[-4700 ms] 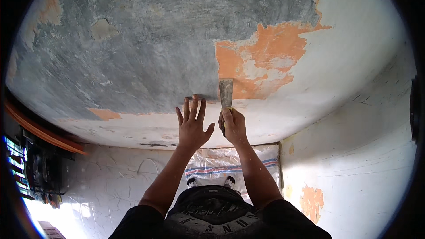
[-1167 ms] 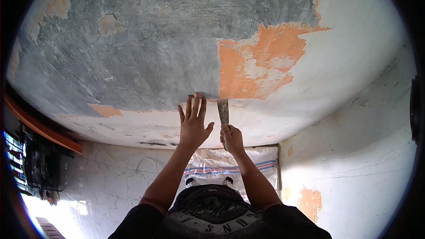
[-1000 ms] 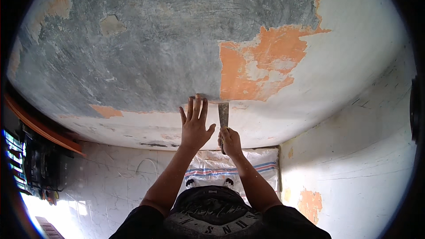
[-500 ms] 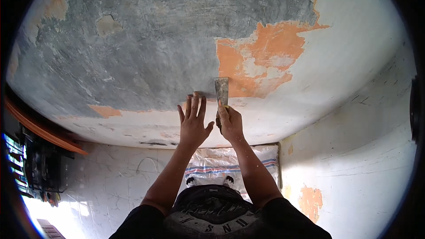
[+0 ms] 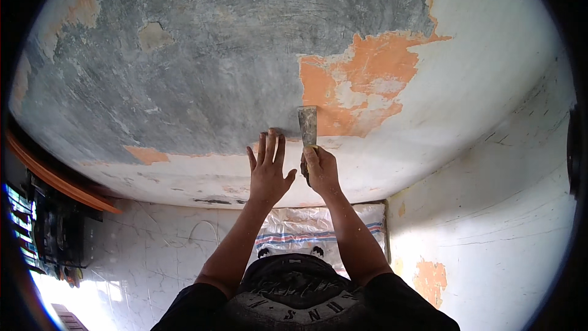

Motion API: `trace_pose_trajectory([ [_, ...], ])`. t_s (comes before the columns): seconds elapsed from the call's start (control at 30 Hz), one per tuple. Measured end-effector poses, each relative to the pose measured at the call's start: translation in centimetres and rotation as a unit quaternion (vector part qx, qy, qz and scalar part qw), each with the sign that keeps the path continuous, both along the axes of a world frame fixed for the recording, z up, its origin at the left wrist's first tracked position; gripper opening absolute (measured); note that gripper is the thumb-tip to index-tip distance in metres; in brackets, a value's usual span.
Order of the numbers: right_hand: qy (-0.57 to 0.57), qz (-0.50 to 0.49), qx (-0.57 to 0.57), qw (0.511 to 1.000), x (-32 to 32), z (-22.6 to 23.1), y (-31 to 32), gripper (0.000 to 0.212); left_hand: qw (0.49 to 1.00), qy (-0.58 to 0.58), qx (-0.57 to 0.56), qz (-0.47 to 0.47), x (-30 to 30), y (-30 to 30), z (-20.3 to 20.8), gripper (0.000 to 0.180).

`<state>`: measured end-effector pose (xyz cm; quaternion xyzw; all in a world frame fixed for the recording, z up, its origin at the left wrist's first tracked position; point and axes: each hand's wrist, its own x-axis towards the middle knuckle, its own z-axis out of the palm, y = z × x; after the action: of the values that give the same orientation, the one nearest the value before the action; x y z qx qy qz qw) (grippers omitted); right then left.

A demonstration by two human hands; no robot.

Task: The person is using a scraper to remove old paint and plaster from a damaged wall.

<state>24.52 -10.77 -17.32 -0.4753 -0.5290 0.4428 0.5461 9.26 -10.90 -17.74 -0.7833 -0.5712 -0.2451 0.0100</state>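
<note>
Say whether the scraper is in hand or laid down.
In hand: the right hand grips the scraper by its handle, with the blade extending past the grip.

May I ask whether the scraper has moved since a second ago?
Yes, the scraper moved upward, from below the orange patch to over its lower-left corner.

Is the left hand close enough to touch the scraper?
Probably yes. The left hand, fingers spread, is just left of the scraper, with nothing seen between them; the right hand grips the handle, leaving the blade uncovered.
</note>
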Motion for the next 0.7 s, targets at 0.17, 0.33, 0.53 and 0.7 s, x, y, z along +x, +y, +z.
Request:
trace_pose_trajectory([
  [0.17, 0.004, 0.010, -0.051, 0.999, 0.7, -6.3, -1.3, 0.039, 1.000, 0.009, 0.001, -0.004, -0.1, 0.1, -0.1, 0.093],
  [0.33, 0.055, -0.012, -0.093, 0.994, -0.3, -6.3, -1.8, 0.039, 1.000, 0.007, -0.013, -0.013, -0.1, 0.0, 0.0, 0.092],
  [0.53, 0.056, 0.019, -0.021, 0.998, -0.9, -0.9, -0.3, 0.040, 1.000, -0.002, -0.003, -0.008, -0.3, 0.1, -0.1, 0.091],
  [0.7, 0.032, 0.019, -0.111, 0.993, 0.2, -7.0, -2.1, 0.038, 1.000, 0.007, -0.011, -0.017, -0.2, 0.2, -0.2, 0.094],
])
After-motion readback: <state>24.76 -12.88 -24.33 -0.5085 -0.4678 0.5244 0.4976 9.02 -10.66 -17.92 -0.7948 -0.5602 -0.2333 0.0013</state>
